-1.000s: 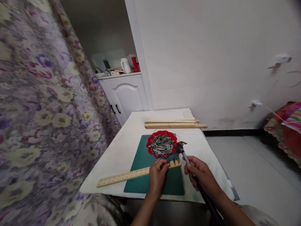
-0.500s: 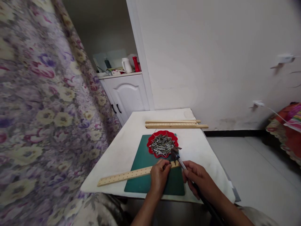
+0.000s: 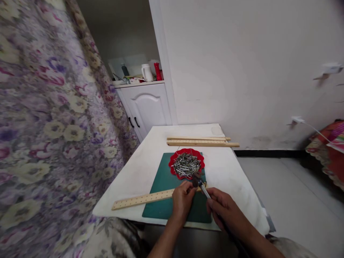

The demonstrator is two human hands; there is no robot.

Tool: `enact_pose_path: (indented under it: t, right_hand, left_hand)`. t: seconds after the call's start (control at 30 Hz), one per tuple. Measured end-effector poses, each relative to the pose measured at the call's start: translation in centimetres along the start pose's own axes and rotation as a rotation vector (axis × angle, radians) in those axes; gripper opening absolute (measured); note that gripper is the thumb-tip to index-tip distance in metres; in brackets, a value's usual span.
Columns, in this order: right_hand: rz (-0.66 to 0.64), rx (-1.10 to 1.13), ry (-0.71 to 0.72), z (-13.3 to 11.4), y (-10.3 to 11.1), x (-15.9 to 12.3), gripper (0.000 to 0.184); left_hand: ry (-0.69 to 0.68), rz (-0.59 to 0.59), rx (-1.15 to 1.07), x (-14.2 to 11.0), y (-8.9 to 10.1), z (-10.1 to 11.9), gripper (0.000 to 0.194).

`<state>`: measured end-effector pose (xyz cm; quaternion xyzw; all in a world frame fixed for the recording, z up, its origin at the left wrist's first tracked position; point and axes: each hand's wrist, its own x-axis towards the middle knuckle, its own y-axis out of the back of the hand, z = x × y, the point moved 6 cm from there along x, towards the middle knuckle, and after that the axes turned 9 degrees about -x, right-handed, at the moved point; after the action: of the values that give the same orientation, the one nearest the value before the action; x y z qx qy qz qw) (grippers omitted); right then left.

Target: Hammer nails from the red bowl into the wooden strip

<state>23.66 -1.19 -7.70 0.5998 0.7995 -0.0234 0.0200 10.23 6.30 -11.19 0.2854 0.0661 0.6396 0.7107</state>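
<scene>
Down on the white bench, in the head view, the left hand rests on the right end of a long wooden strip, fingers curled and pinched together at a spot on the strip, probably on a small nail too small to make out. The strip's long axis runs left to right, slightly tilted, across the near part of a green cutting mat, with most of its length reaching off to the left of the hand. The right hand is wrapped closed around the handle of a hammer, whose head sits just beyond the left fingertips, over the strip's right end. Hammer head and pinching fingers are almost touching, so the fingers themselves are what lies closest in its way. Just behind stands a red dish heaped with nails, near the hammer head. Farther back lie two more wooden strips, well apart from the hands. A floral curtain hangs at left.
</scene>
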Motion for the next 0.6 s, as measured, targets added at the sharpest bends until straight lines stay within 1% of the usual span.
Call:
enact_pose_path:
  t: [0.07,0.23,0.37,0.5,0.6]
  right_hand:
    - [-0.011,-0.004,-0.007,0.07,-0.02,-0.08,0.031]
    - [0.012,-0.016,0.008,0.02,0.15,-0.16,0.031]
    - [-0.006,-0.022,0.002,0.19,0.05,-0.12,0.031]
    - [0.014,-0.020,0.006,0.04,0.22,-0.14,0.031]
    - [-0.005,-0.019,-0.001,-0.06,0.12,-0.13,0.029]
  left_hand:
    - [-0.004,-0.004,-0.017,-0.03,-0.02,-0.01,0.015]
    - [0.007,0.003,-0.002,-0.06,-0.02,-0.20,0.016]
    - [-0.007,0.002,-0.014,-0.11,-0.05,-0.18,0.017]
    - [-0.008,0.010,-0.014,-0.13,-0.02,-0.24,0.017]
    - [-0.013,0.008,-0.011,-0.11,-0.07,-0.12,0.016]
